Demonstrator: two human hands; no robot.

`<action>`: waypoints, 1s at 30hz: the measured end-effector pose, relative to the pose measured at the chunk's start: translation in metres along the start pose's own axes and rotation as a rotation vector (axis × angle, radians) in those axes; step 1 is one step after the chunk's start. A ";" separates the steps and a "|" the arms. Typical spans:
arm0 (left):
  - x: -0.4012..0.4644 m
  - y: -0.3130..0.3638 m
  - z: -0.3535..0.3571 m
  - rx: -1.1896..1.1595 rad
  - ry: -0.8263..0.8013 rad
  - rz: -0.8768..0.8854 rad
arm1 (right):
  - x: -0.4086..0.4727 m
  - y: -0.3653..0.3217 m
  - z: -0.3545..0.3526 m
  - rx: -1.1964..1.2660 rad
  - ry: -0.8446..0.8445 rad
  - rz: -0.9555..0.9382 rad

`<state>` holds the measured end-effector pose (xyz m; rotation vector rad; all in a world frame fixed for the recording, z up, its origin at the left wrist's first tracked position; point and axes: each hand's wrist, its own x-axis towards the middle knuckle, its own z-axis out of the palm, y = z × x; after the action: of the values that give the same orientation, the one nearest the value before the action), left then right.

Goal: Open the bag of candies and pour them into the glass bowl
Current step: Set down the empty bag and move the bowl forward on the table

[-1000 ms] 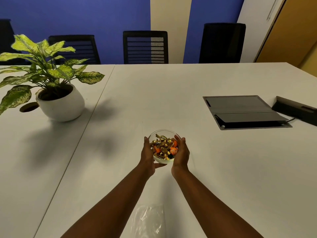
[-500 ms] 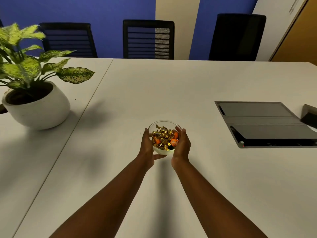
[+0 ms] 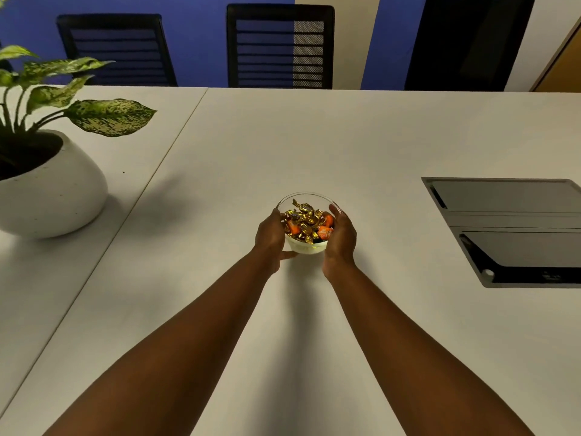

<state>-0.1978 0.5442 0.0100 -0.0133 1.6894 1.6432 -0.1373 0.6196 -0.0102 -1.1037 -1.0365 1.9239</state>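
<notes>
A small glass bowl [image 3: 306, 198] stands on the white table in the middle of the view. It is heaped with gold and orange wrapped candies [image 3: 306, 222]. My left hand [image 3: 271, 236] cups the bowl's left side, thumb under its near edge. My right hand [image 3: 341, 239] cups the right side, fingers along the rim. Both arms reach forward from the bottom of the view. The candy bag is out of view.
A white pot with a green leafy plant [image 3: 47, 190] stands at the left. A grey flip-up cable panel [image 3: 509, 228] is set into the table at the right. Three black chairs [image 3: 279, 47] line the far edge. A seam [image 3: 151, 184] splits the tabletop left of the bowl.
The bowl and both hands have slid forward across the table, away from me. The clear empty bag near the table's front edge has dropped out of view as the camera moved.
</notes>
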 end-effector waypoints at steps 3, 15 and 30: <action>0.013 0.001 0.001 0.026 0.006 -0.001 | 0.012 0.003 0.002 -0.059 -0.021 -0.007; 0.038 -0.009 -0.002 0.122 0.134 0.012 | 0.025 0.019 0.003 -0.247 -0.018 -0.100; 0.040 -0.008 -0.007 0.140 0.147 0.027 | 0.031 0.013 0.000 -0.365 -0.064 0.014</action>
<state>-0.2257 0.5565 -0.0180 -0.0440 1.9210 1.5721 -0.1524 0.6396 -0.0328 -1.2531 -1.4596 1.8346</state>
